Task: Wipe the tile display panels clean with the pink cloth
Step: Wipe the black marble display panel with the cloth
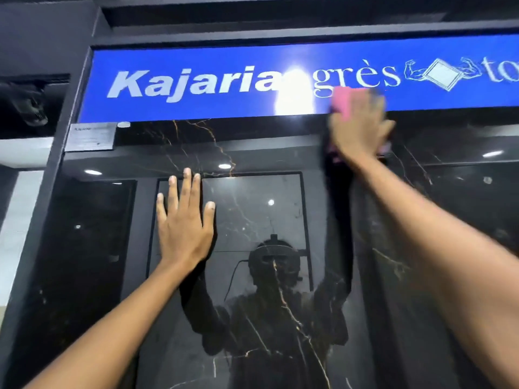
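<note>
A person is standing close to a glossy black tile display panel [252, 318] veined with thin gold lines, both bare arms reaching up toward it. The left hand [184, 220] is resting flat against the panel at about mid height, palm to the surface, fingers straight and slightly spread, grasping nothing. The right hand [361, 124] is raised higher and to the right, blurred, its fingers spread and pressing a pink cloth [341, 103] against the surface where the top edge of the panel is meeting a blue sign [196, 60]. The cloth is lying under the palm, with pink showing above the fingers over the sign's lower edge and a little more peeking out below the heel of the hand; the fingers are looking extended rather than curled round it. The sign is running across the top of the display, carrying pale lettering that reads "Kajaria" and "grès" and a drawing of two arms holding a tile. A bright glare spot is sitting on the sign just left of the cloth. A small grey label plate [91, 136] is sitting at the panel's upper left corner. The polished tile is reflecting the person, arms raised, and several ceiling lights
</note>
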`<action>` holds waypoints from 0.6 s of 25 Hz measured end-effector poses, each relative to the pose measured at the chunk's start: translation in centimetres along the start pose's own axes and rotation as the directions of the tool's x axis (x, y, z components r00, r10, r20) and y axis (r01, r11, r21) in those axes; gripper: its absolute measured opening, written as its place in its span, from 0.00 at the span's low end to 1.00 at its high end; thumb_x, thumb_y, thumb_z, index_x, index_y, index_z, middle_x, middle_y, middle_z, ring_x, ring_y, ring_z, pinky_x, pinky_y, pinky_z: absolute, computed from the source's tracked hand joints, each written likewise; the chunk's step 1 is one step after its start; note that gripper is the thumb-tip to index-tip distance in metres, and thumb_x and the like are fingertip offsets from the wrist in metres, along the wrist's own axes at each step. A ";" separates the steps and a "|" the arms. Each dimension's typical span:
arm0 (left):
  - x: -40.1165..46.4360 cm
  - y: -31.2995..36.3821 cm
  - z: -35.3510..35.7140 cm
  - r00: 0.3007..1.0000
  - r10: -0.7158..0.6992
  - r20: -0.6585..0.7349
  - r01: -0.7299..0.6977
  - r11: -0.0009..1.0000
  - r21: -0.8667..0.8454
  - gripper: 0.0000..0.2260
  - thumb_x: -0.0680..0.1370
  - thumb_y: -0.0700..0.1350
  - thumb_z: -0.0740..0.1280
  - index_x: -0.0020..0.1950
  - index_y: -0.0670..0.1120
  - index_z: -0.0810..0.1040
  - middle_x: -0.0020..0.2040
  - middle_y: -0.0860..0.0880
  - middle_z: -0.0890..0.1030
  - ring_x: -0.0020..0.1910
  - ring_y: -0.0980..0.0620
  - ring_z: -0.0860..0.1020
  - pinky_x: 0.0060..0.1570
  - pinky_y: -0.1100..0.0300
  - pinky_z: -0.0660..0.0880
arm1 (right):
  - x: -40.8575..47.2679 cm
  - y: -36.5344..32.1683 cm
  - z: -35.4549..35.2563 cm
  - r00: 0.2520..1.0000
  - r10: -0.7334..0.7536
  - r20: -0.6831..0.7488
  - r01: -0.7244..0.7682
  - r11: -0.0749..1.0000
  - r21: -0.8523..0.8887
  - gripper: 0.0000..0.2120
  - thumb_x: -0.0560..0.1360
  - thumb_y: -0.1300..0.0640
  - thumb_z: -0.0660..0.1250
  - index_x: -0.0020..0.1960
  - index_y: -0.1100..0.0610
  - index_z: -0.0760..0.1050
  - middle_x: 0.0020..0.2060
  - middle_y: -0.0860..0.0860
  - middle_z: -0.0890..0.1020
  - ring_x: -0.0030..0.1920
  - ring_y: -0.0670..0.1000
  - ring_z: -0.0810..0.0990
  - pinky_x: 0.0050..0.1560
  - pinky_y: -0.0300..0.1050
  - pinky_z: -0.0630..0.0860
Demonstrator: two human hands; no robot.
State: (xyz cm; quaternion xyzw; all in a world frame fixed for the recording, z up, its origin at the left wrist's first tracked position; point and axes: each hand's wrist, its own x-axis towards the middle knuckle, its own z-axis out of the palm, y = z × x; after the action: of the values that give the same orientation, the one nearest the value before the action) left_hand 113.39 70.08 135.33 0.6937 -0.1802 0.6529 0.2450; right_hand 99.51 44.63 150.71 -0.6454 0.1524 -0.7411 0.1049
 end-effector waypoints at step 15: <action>-6.1 0.7 0.1 0.985 0.143 0.093 -0.140 0.989 -0.039 0.27 0.81 0.54 0.46 0.80 0.50 0.52 0.80 0.54 0.49 0.79 0.51 0.45 0.76 0.48 0.42 | -6.8 6.7 -1.8 0.975 -0.219 0.041 0.220 0.976 -0.012 0.37 0.68 0.44 0.52 0.76 0.51 0.63 0.77 0.47 0.61 0.78 0.51 0.55 0.66 0.58 0.61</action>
State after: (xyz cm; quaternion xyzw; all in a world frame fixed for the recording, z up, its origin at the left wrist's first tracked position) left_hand 112.60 69.02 129.37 0.7054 -0.2512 0.6319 0.2002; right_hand 98.47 40.95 141.85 -0.6737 0.0842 -0.7339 0.0202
